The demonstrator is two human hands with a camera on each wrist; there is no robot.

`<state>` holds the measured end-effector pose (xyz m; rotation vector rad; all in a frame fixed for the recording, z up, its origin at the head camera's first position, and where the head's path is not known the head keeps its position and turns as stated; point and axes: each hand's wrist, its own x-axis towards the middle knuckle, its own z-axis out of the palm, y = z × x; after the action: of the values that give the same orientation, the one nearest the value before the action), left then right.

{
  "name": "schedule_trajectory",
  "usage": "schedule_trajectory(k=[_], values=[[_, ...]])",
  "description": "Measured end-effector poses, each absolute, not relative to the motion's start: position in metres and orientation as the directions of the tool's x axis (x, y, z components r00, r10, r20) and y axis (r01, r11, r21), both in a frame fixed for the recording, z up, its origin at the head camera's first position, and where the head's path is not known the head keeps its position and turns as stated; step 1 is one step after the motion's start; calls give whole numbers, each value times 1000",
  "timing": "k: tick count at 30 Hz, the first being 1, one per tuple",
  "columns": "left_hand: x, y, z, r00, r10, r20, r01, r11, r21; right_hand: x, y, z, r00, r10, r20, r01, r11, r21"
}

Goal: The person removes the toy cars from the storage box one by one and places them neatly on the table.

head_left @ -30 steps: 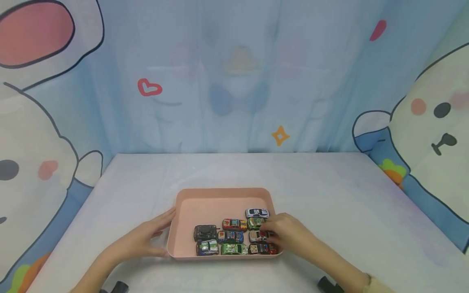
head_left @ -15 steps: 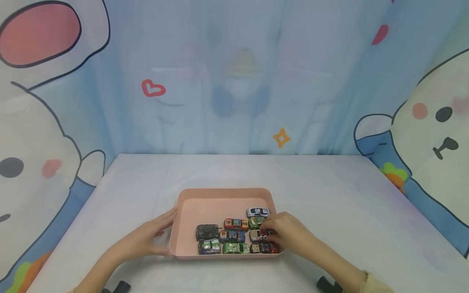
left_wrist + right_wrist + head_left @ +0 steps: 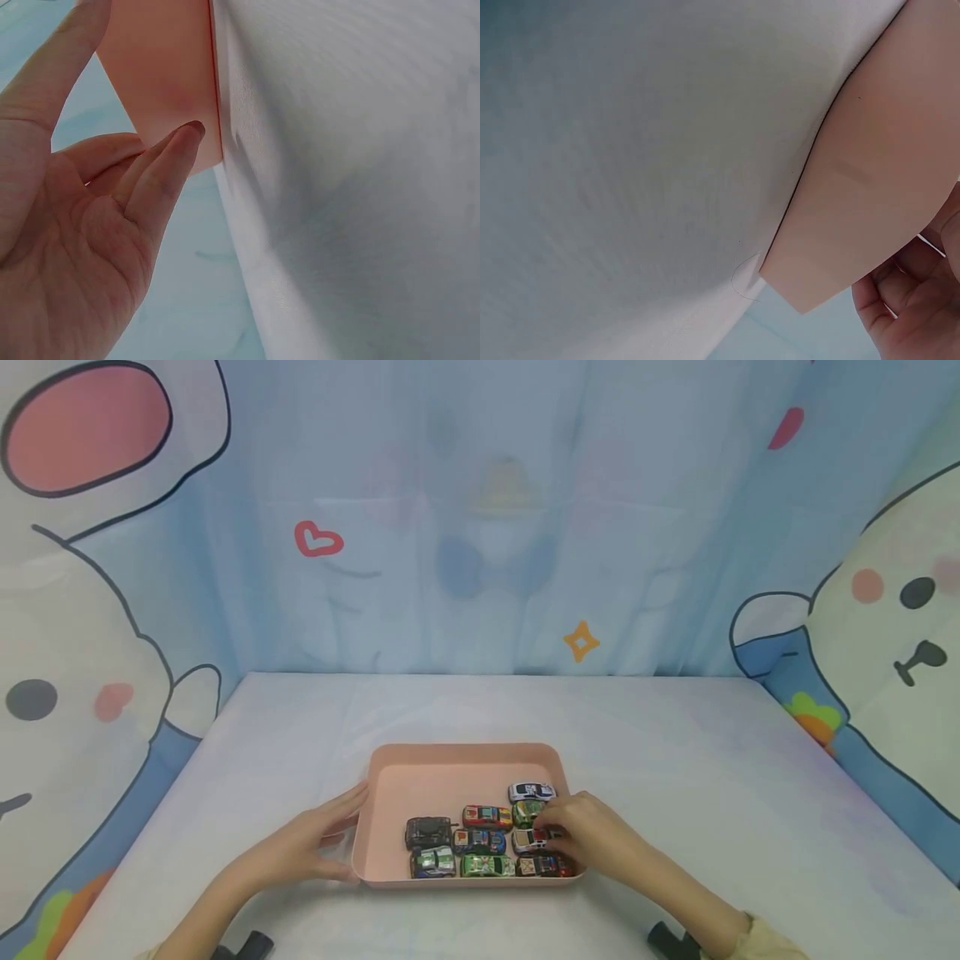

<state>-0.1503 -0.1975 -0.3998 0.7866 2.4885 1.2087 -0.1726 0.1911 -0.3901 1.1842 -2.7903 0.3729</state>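
Note:
A pink tray (image 3: 442, 768) stands on the white-covered table, with several small toy cars in its front and right part. My left hand (image 3: 300, 847) lies along the tray's left side, fingers extended; the left wrist view shows fingertips at the tray's outer wall (image 3: 165, 82). Reaching over the right rim, my right hand (image 3: 592, 831) pinches a white and brown toy car (image 3: 528, 841) in the right column. Its fingers hide part of that car and of the green toy car (image 3: 527, 813) behind it. The right wrist view shows mostly the tray's wall (image 3: 870, 157).
A white police-style toy car (image 3: 532, 792) sits at the column's back. A black toy car (image 3: 428, 832) and a silver-green one (image 3: 432, 862) stand at left. Red (image 3: 487, 816), blue (image 3: 479, 841) and green-white (image 3: 487, 866) cars fill the middle. A printed curtain (image 3: 480, 527) hangs behind the table.
The whole head view shifts slightly, so everything sits a little further right. Both hands keep their places at the tray, and the cars stay in the same arrangement.

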Motion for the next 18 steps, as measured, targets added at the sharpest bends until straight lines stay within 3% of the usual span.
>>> schedule_trajectory(k=[18], values=[[-152,-198,-404,-802,598,8,349,457,818,-170,189,-390,-712,-680,174,-702,687,-188]])
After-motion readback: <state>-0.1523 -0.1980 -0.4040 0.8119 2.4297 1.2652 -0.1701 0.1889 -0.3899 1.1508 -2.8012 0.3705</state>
